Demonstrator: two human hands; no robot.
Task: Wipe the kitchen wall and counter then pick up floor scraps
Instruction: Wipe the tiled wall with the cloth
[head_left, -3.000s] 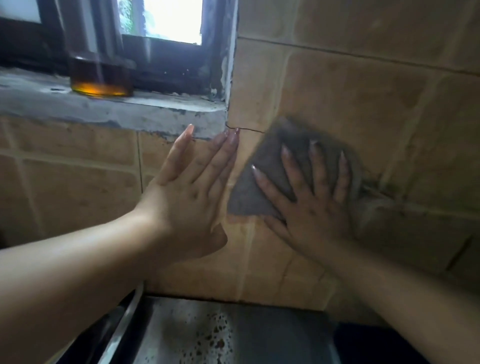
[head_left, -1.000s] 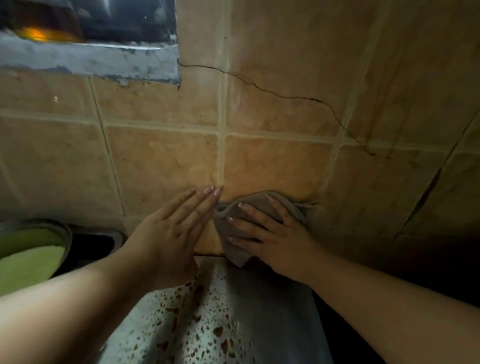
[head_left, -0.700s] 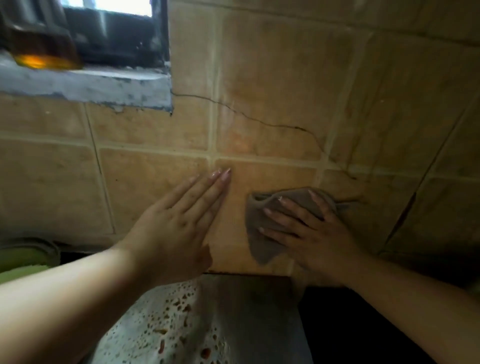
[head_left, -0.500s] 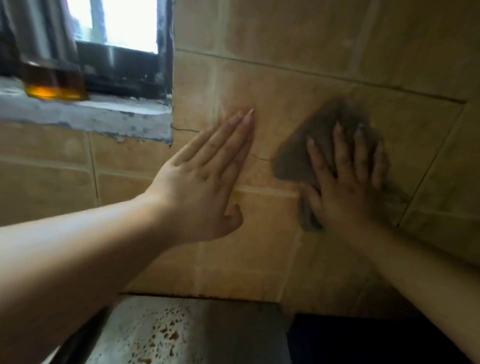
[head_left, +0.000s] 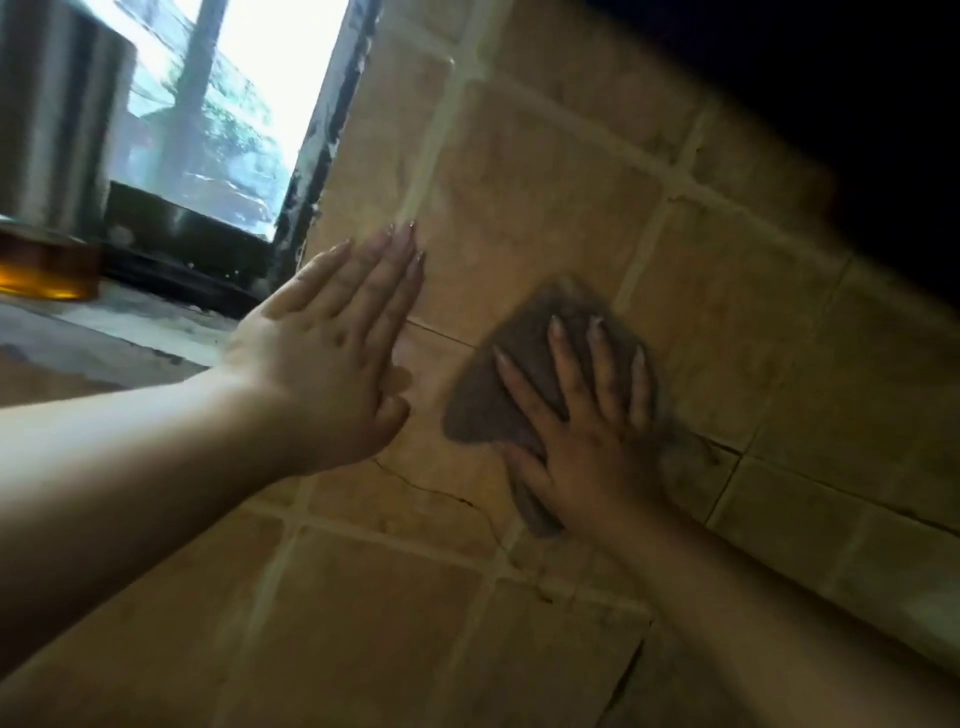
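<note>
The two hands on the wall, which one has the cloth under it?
The right hand, fingers spread flat on the grey cloth; the left hand rests bare on the tile.

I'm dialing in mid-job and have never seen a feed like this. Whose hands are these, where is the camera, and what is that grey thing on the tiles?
There is no machine here: a person works with bare hands, and the single picture comes from a wide-angle camera worn on the person's head, looking at a tiled wall. The left hand lies flat on the tiles with straight fingers and holds nothing. The right hand presses a grey cloth flat against the wall with spread fingers, which suits wiping. At the left is a window with a grey sill; on the sill stands a container of amber liquid, only partly in view. A thin crack runs through the tiles below the hands.
</note>
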